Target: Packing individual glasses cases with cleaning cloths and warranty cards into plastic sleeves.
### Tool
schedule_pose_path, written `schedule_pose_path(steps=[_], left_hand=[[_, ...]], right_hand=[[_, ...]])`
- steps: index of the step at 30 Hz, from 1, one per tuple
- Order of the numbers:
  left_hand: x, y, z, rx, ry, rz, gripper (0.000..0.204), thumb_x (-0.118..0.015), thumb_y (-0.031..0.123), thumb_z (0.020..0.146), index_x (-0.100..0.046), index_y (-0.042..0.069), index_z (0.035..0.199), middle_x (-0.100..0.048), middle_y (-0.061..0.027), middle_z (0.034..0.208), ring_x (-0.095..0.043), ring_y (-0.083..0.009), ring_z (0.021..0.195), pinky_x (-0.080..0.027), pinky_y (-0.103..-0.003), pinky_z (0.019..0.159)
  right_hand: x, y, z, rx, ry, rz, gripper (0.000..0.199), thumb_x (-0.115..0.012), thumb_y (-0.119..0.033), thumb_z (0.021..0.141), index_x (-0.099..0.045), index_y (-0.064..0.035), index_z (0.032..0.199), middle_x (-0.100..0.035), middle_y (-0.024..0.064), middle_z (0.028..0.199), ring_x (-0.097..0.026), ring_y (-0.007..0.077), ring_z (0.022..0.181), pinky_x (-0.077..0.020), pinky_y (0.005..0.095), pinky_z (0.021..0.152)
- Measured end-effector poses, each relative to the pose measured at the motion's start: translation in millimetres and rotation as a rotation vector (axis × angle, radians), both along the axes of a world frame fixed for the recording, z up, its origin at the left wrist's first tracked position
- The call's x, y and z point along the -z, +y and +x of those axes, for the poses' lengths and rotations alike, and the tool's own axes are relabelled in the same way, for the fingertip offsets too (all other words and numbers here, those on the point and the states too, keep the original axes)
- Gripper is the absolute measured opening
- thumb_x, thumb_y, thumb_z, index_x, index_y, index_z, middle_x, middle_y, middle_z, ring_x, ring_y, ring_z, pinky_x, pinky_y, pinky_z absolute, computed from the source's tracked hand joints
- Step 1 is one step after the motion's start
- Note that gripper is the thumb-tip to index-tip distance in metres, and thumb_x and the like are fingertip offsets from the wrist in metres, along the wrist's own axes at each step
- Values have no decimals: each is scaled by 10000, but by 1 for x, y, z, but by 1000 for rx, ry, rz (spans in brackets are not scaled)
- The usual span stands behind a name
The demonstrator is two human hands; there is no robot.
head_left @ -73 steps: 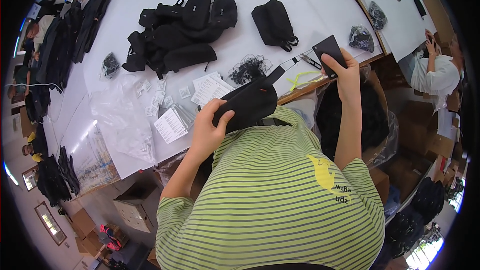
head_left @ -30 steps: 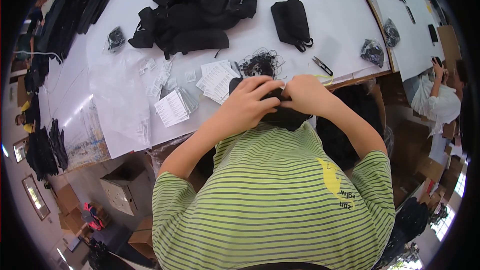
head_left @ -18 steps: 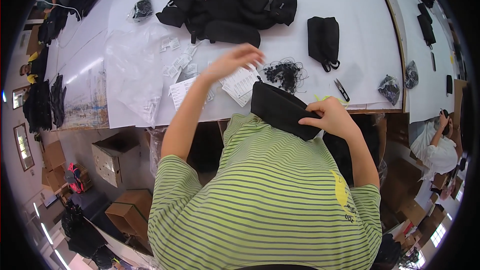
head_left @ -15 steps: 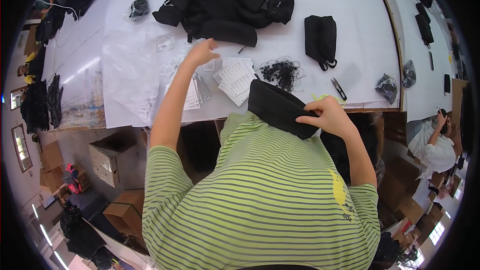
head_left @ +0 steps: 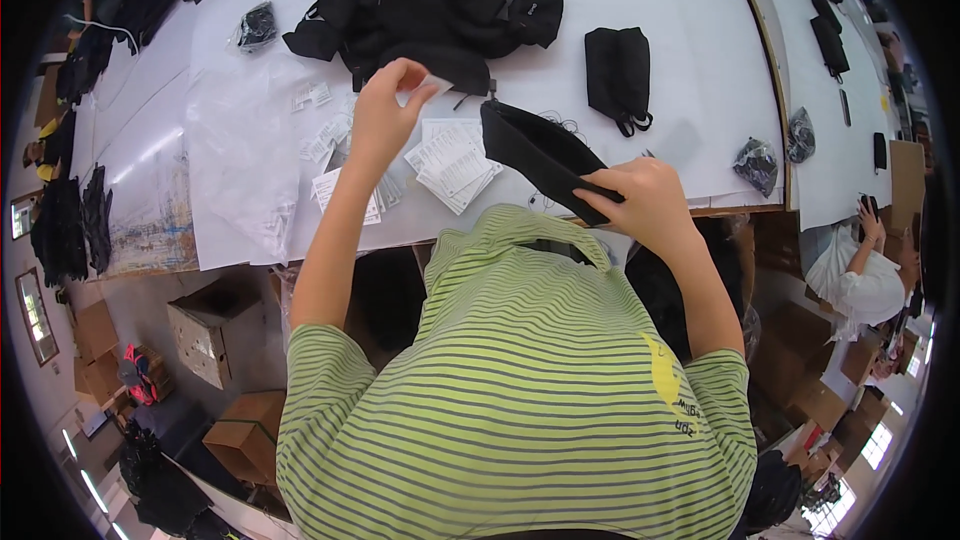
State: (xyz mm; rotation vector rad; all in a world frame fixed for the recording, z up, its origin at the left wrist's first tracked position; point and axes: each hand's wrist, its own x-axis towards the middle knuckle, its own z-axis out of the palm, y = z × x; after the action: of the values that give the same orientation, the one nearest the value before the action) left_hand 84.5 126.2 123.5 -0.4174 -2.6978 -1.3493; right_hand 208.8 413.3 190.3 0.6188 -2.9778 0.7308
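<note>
My right hand (head_left: 645, 198) pinches one end of a black zip pouch (head_left: 540, 152), which is tilted over the table's near edge with its mouth gaping. Between the thumb and fingers of my left hand (head_left: 392, 105) is a small white paper slip (head_left: 436, 84), held just left of the pouch's far end. Below that hand lie a fanned stack of printed white cards (head_left: 455, 162) and scattered small white labels (head_left: 328, 135). A tangle of black cords (head_left: 565, 124) is mostly hidden behind the pouch.
A heap of black pouches (head_left: 430, 25) lies at the far side, and a single black pouch (head_left: 617, 75) to the right. Clear plastic sheeting (head_left: 240, 160) covers the left. Bagged black items (head_left: 755, 165) sit near the right edge. Another person (head_left: 855, 270) works at the right.
My left hand has closed on a white slip and turned upright. My right hand has lifted the pouch away from my lap, and its mouth has opened wider. The view has shifted slightly.
</note>
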Motion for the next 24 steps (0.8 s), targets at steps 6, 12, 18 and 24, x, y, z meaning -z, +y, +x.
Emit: schedule_pose_path(steps=[6,12,18,24], left_hand=[[-59,47,59,356,421,-126,172,-722,166,736,-677,104,890,-618,-18,1003,-522,-190,1033,-369,-325,887],[-16,58,83,-195,-338,1008,571,-694,209,814,-423,59,1294,-464,-66,1304,-416,-221,1191,-327,-355,1006],[-47,89,101,-166,-856,1477,479,-695,132,816,-469,13,1221,-549,-95,1194,-524,-168,1108,-417,-321,942],[-45,88,95,-58,-787,1282,401,-733,107,769,-559,-48,1095,-635,-105,1017,-615,-180,929,-478,-299,851]], right_hand=[[-9,-17,-7,-57,89,40,137,-742,-208,690,-700,-94,754,-619,45,599,-563,220,515,-416,313,516],[-13,-31,-4,130,205,-309,119,-764,-143,684,-700,-61,741,-584,44,554,-497,164,461,-359,280,465],[6,-65,11,585,98,-842,110,-694,-131,806,-683,-46,874,-509,-45,542,-332,83,446,-282,257,458],[23,-46,1,567,-437,-1517,371,-428,-286,977,-583,22,1113,-573,42,956,-492,64,893,-354,207,860]])
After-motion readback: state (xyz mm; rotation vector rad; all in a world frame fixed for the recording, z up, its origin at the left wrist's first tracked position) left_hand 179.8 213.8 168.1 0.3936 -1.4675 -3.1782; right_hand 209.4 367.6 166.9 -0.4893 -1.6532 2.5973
